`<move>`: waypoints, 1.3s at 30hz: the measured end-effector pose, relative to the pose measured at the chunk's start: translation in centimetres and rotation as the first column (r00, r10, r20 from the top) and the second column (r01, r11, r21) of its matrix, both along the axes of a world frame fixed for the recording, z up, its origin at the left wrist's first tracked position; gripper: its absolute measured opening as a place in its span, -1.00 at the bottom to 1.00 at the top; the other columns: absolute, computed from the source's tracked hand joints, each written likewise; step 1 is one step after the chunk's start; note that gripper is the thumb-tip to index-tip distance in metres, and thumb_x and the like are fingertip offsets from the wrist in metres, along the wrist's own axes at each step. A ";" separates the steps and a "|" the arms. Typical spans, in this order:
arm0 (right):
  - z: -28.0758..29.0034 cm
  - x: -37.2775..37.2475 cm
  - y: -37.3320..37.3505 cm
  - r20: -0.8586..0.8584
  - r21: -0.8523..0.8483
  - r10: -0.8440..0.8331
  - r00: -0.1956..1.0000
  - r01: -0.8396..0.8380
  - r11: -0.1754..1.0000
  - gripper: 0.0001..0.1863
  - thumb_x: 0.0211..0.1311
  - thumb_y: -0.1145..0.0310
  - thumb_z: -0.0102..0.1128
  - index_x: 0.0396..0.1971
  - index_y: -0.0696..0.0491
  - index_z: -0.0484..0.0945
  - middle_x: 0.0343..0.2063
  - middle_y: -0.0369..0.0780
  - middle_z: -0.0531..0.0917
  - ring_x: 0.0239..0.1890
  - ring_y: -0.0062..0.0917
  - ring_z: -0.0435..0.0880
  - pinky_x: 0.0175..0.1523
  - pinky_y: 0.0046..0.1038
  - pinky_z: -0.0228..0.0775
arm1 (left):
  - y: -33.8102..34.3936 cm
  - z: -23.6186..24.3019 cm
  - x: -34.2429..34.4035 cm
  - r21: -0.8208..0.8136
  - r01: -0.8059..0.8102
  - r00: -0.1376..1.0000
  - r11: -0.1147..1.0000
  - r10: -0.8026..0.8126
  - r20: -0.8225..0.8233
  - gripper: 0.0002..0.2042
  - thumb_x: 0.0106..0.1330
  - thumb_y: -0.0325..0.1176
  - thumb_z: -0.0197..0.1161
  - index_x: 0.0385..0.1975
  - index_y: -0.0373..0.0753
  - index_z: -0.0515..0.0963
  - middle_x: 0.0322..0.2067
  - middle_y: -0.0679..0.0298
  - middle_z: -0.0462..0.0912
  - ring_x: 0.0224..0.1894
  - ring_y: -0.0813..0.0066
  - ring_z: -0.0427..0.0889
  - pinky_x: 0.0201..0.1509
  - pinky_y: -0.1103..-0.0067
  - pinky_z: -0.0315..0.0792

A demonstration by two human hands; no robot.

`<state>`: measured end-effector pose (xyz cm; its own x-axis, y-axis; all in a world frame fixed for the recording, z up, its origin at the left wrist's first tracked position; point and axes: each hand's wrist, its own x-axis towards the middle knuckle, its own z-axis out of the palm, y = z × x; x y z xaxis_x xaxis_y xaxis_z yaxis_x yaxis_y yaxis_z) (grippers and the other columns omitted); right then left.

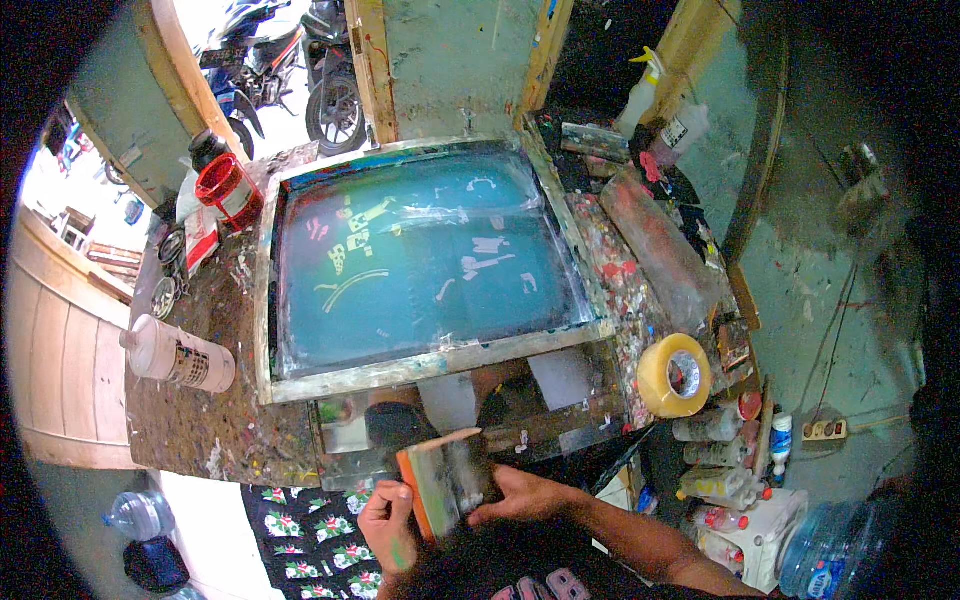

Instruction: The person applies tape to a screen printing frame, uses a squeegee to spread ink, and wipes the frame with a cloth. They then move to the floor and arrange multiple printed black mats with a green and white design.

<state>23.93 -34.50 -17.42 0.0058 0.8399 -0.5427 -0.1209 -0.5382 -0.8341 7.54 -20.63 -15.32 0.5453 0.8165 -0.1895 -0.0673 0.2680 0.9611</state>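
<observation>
A wooden-framed printing screen [420, 365] with teal mesh and pale cut-out shapes lies flat on a paint-spattered workbench [200, 420]. Just below its near rail I hold a squeegee [445, 485] with a wooden handle and an orange blade. My left hand [388, 522] grips its lower left side. My right hand [520, 495] grips its right side, with the forearm running off toward the lower right. The squeegee is tilted and sits clear of the mesh, over the bench's front edge.
A white bottle [180, 358] lies on its side left of the screen, a red tub [228, 188] behind it. A tape roll [676, 375] stands at right, above several small bottles [715, 490]. Printed cloth [300, 525] hangs under the bench. Water jugs [830, 560] stand on the floor.
</observation>
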 end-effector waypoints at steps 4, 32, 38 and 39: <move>-1.0 -0.6 0.1 -0.205 0.239 0.000 0.979 0.050 0.970 -0.18 0.14 0.21 0.44 0.28 0.18 0.16 0.15 -0.14 0.47 0.21 -0.47 0.40 0.33 -0.37 0.23 | 1.1 0.0 0.6 0.010 -0.061 0.998 0.998 0.061 -0.021 -0.74 0.44 -0.36 0.15 -0.54 -0.27 0.41 -0.49 0.41 0.43 -0.46 0.71 0.32 -0.35 0.68 0.27; 1.2 9.3 -0.6 0.592 0.143 -0.308 0.745 0.279 0.949 -0.42 0.07 -0.05 0.41 -0.17 0.17 0.53 -0.37 0.01 0.69 -0.31 -0.09 0.70 -0.17 -0.16 0.52 | 11.0 0.7 10.7 0.708 0.668 0.720 0.228 0.043 -0.693 -0.45 0.05 -0.24 0.47 0.05 -0.29 0.48 -0.01 0.07 0.49 0.06 0.03 0.42 0.19 0.26 0.26; 0.9 10.2 -0.3 0.821 0.280 -0.264 0.506 0.046 0.959 -0.47 0.05 -0.04 0.40 -0.21 0.12 0.52 -0.34 -0.07 0.61 -0.27 -0.13 0.66 -0.16 -0.17 0.52 | 12.9 0.1 12.1 0.671 0.681 0.720 0.294 -0.100 -0.687 -0.54 -0.04 -0.31 0.50 -0.11 -0.27 0.55 -0.23 0.14 0.48 -0.13 0.13 0.45 -0.02 0.32 0.35; 0.9 10.3 -0.3 0.873 0.332 -0.298 0.387 -0.022 0.943 -0.49 0.06 -0.03 0.39 -0.22 0.11 0.52 -0.34 -0.09 0.58 -0.26 -0.14 0.64 -0.16 -0.17 0.52 | 12.9 0.0 12.1 0.682 0.665 0.735 0.306 -0.104 -0.670 -0.55 -0.05 -0.32 0.50 -0.13 -0.27 0.55 -0.26 0.14 0.48 -0.16 0.15 0.45 -0.05 0.33 0.35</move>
<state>34.27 -34.84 -16.48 0.4842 0.8704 0.0893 0.7341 -0.3486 -0.5827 19.63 -7.70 -15.33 0.9180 0.3727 0.1353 0.2579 -0.8206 0.5100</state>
